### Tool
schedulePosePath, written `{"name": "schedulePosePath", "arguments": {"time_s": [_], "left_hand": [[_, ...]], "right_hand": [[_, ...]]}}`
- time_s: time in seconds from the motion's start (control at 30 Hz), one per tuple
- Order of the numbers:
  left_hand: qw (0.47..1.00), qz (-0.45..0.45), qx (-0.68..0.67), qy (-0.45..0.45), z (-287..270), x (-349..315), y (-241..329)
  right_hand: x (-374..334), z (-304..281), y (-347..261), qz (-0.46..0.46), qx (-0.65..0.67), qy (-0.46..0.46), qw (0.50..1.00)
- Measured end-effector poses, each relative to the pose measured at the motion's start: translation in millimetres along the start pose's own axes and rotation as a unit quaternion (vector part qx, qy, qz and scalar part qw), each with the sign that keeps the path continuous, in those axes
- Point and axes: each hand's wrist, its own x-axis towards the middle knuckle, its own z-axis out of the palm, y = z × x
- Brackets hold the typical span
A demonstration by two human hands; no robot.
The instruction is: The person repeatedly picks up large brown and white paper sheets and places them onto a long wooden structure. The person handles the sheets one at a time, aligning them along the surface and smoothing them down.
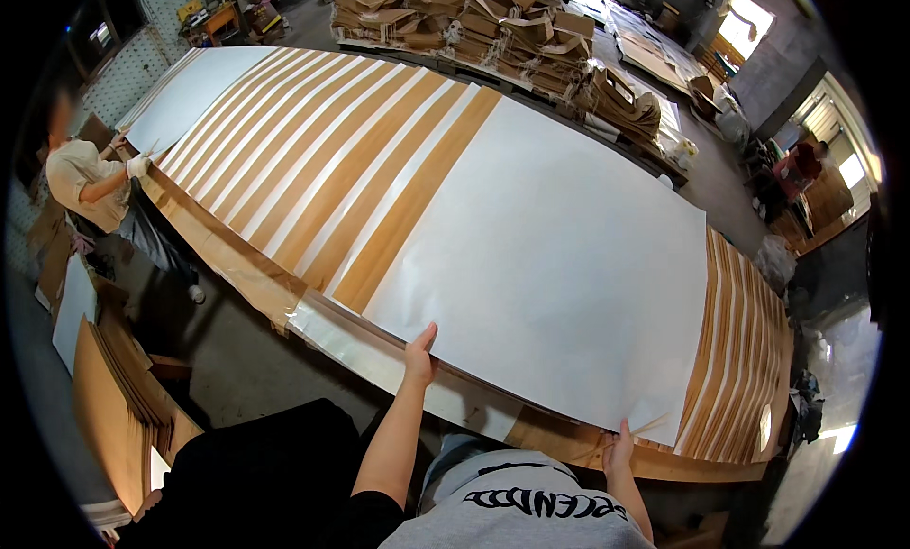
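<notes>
A large white sheet [559, 255] lies over stacked brown-and-white layers on a long table. My left hand [421, 355] closes on the sheet's near edge by its left corner, thumb on top. At the near edge toward the right corner, my right hand [619, 447] is closed around thin pale strips [650, 424] that stick out on both sides of it; whether it also grips the sheet cannot be told. To the left, fanned brown-and-white sheets [322, 151] overlap in stripes. More such sheets [739, 359] fan out at the right end.
A co-worker [90, 184] stands at the far left, hands at another white sheet [204, 89]. Heaped brown cardboard pieces [512, 37] lie beyond the table. Brown boards [109, 407] lean at the lower left, near a black-clothed shape [256, 473]. The wooden table edge [664, 464] runs before me.
</notes>
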Motion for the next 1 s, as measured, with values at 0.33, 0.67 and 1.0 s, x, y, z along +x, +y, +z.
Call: {"name": "schedulePosePath", "arguments": {"time_s": [0.33, 0.67, 1.0], "left_hand": [[0.999, -0.033, -0.037, -0.021, 8, -3, 6], [0.929, 0.201, 0.241, 0.195, 8, -16, 64], [0.804, 0.26, 0.413, 0.34, -33, 23, 86]], "right_hand": [[11, -9, 0, -0.011, -0.042, -0.022, 0.999], [-2, 12, -12, -0.009, -0.065, -0.013, 0.998], [-3, 14, -15, 0.015, -0.107, -0.001, 0.994]]}}
